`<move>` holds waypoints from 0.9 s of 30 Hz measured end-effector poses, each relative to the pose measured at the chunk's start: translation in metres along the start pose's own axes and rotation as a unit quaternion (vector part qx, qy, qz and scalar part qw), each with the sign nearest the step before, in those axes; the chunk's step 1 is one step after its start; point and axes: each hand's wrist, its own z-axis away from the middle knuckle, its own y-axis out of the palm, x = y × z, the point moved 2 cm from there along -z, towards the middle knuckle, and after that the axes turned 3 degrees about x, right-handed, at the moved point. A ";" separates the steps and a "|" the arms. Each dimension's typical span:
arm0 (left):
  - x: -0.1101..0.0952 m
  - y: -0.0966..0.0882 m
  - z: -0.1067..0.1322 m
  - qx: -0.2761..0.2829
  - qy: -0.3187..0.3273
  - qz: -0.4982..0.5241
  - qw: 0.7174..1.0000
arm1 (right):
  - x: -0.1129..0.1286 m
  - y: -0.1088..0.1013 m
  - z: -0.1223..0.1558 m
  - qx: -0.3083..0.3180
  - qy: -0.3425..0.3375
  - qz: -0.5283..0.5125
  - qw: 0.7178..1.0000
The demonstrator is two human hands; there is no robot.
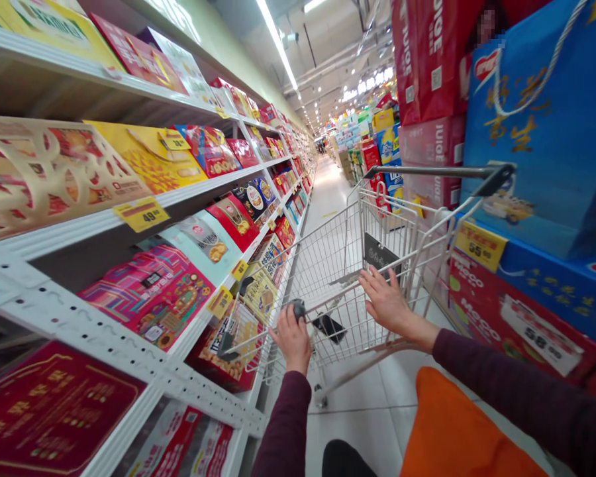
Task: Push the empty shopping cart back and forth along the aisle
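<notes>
A wire shopping cart [322,245] stands turned sideways in the aisle in front of me, with its dark handle bar [427,171] away from me at the right. My left hand [294,339] is curled over the cart's near rim at a grey corner piece [298,307]. Along the same rim, my right hand [385,301] rests with its fingers stretched out and apart. A dark flat object [329,328] shows through the wires between my hands; I cannot make out what it is. Dark purple sleeves cover both arms.
Shelves [179,192] of boxed snacks with yellow price tags run along the left, close to the cart. Stacked drink cartons, including a blue gift box [541,132] and red boxes [516,311], stand on the right. The tiled aisle floor [322,192] runs ahead between them.
</notes>
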 end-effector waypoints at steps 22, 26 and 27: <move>-0.065 0.014 0.011 0.015 0.034 0.064 0.997 | 0.006 0.005 -0.001 0.003 0.006 -0.032 0.999; -0.107 0.029 0.011 0.046 0.086 0.138 0.986 | 0.021 0.004 -0.011 0.000 -0.034 -0.062 0.998; -0.111 0.032 0.009 0.048 0.081 0.157 0.983 | 0.024 0.004 -0.015 0.002 -0.037 -0.069 0.997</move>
